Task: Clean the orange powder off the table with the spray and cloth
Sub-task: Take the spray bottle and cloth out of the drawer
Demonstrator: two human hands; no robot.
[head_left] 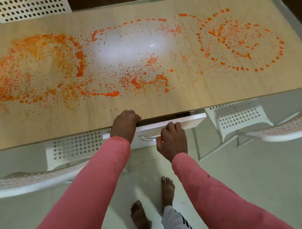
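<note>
Bare feet (140,218) on the pale floor, pink sleeves (101,181) stretched forward, my right hand (172,140) curls around the drawer (183,124) handle (147,137) while my left hand (125,121) reaches into the gap under the table (241,88), orange powder (40,68) spread across its top.

Orange powder (56,70) across table (240,84), hands (126,124) at drawer (187,121)
</note>
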